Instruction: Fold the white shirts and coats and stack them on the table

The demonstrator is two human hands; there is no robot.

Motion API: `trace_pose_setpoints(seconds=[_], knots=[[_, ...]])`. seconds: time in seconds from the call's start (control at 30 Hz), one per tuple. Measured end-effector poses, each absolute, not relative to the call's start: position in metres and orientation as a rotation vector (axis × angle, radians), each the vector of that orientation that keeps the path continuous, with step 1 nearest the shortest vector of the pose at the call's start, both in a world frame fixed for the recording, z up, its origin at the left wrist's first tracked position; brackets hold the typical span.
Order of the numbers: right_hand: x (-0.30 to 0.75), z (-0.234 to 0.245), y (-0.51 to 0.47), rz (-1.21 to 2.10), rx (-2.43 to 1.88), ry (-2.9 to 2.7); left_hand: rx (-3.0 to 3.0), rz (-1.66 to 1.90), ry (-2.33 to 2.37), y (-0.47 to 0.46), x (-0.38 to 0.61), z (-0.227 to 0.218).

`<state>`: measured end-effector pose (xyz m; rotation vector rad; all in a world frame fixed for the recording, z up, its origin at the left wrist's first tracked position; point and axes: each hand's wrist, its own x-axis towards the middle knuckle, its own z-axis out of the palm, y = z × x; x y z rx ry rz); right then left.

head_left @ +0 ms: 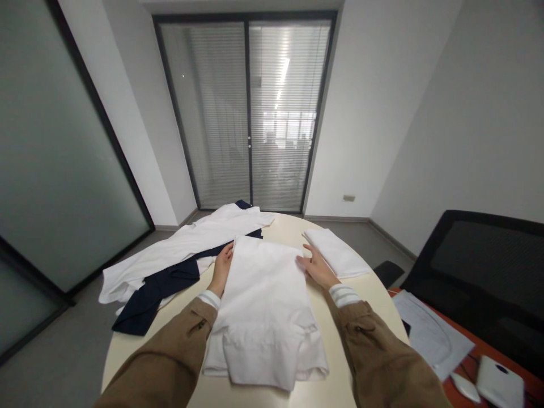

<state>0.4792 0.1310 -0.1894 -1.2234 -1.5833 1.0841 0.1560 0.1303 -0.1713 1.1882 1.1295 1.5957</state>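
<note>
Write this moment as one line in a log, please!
left hand: at left edge of white garment; right hand: at right edge; garment: on table; folded white cloth: right; navy cloth: left

1. Garment under the hands [266, 289]: white cloth, matt, lightly creased.
2. Folded piece at right [338, 253]: white cloth, matt, fairly smooth.
3. Navy garment [157, 292]: cloth, dull, rumpled.
4. Sleeves [161, 357]: brown woven-looking cloth, matt.
5. Tabletop [369, 289]: cream, smooth, low sheen; base material unclear.
6. Chair back [488, 272]: black mesh.
7. Sheet [429, 328]: looks like paper or thin film.
8. Mouse [465, 387]: white plastic look, smooth.
9. Left panel [63, 158]: frosted glass look.
</note>
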Motion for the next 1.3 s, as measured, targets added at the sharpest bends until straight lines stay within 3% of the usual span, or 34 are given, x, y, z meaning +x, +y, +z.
trace_pose_setpoints(seconds=[0.17, 0.4, 0.73, 0.97, 1.3], knots=[[0.477, -0.187, 0.128, 1.04, -1.155, -1.64, 1.403, 1.701, 1.447, 0.125, 0.148, -0.173], [0.48, -0.184, 0.123, 1.091, -1.248, -1.727, 1.516, 1.337, 1.665, 0.095, 0.145, -0.16], [0.479, -0.171, 0.113, 1.327, -1.281, -1.751, 1.471, 1.095, 1.373, 0.097, 0.127, -0.169], [0.482, -0.165, 0.109, 1.664, -1.205, -1.656, 1.283, 0.563, 1.207, 0.086, 0.12, -0.171], [0.491, -0.159, 0.109, 1.39, -1.236, -2.063, 1.323, 0.487, 1.227, 0.076, 0.117, -0.149]])
